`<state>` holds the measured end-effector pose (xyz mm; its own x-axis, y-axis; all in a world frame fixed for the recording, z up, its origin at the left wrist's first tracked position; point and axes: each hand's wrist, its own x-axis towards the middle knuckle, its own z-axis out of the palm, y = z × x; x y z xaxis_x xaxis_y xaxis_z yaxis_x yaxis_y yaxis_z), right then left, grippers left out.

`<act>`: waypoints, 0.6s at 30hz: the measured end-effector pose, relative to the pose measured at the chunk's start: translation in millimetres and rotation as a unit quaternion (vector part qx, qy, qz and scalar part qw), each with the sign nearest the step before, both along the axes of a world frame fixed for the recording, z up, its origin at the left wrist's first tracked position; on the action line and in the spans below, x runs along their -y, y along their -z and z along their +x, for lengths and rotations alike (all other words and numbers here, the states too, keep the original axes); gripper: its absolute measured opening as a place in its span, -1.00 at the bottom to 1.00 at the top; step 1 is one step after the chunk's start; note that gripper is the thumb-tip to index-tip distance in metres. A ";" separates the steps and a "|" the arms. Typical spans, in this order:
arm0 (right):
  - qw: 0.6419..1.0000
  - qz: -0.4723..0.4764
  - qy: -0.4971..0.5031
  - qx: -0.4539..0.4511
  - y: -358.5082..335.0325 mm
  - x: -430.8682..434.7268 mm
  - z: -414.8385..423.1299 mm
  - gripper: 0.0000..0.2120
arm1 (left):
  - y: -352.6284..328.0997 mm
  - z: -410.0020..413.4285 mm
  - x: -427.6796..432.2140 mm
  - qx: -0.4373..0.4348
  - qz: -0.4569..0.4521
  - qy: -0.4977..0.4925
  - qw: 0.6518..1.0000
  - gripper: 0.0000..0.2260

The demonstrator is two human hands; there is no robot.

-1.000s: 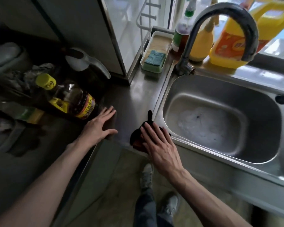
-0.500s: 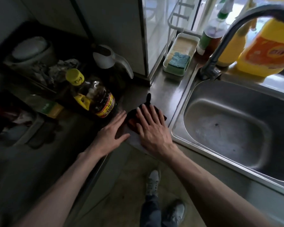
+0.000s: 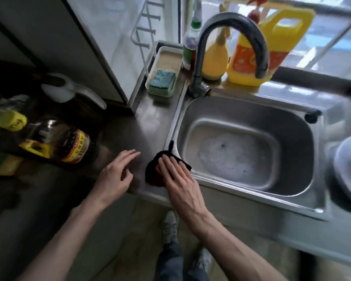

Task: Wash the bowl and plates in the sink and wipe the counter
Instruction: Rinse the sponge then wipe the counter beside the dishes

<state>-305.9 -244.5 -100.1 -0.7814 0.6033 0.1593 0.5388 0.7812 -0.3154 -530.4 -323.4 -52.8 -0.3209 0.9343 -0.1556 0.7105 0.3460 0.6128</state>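
- The black cloth (image 3: 151, 175) lies at the front edge of the desk (image 3: 138, 126), its right corner lapping onto the rim of the sink (image 3: 241, 110); a small loop at its far end points away from the person
- The right hand (image 3: 176, 179) lies flat on the cloth, fingers straight and spread, pressing rather than gripping it
- The left hand (image 3: 116, 175) is released and holds nothing, with relaxed fingers just left of the cloth; I cannot tell whether it touches the desk
- The cloth looks soft, limp and light, and probably damp, so it should slide easily on the steel under a flat palm but bunch up if pushed by one edge; pressing over its middle seems the best hold for wiping, and the loop or a gathered handful for lifting it
- Foam (image 3: 231, 159) sits in the bottom of the sink, and no dishes show in the basin
- A pale dish (image 3: 349, 169) rests to the right of the sink, partly cut off by the frame; it is likely rigid, breakable and slippery when wet, so best taken by the rim with both hands
- The oil bottle (image 3: 55, 142) stands near the left hand, and a wide sweep could knock it
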 end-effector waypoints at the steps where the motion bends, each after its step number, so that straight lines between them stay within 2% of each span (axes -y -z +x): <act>1: 1.000 -0.013 0.019 0.000 -0.3 2.8 16.1 -0.36 | 1.6 8.7 -8.1 -0.005 0.011 0.016 1.000 -0.48; 4: 0.998 -0.024 0.063 -0.005 -1.3 -4.1 72.0 -0.37 | 12.5 32.3 -33.1 -0.008 -0.026 0.066 0.997 -0.55; 7: 0.996 -0.016 0.090 -0.018 6.7 -15.0 137.1 -0.37 | 31.2 50.5 -49.0 -0.066 -0.076 0.081 0.992 -0.47; 10: 0.993 -0.004 0.119 -0.014 9.9 -20.1 179.6 -0.34 | 39.9 59.8 -51.9 -0.116 -0.082 0.086 0.986 -0.43; 14: 0.992 -0.017 0.120 -0.019 -5.3 -20.4 154.0 -0.50 | 40.8 57.6 -51.5 -0.106 -0.092 0.087 0.986 -0.39; 18: 0.997 -0.033 0.068 -0.033 -7.2 -15.7 70.8 -0.53 | 40.5 53.2 -51.7 -0.077 -0.082 0.088 0.990 -0.40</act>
<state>-235.2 -228.8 -92.9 -0.6804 0.7139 0.1654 0.6145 0.6789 -0.4019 -477.2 -271.7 -93.2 -0.1876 0.9439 -0.2717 0.8490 0.2949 0.4384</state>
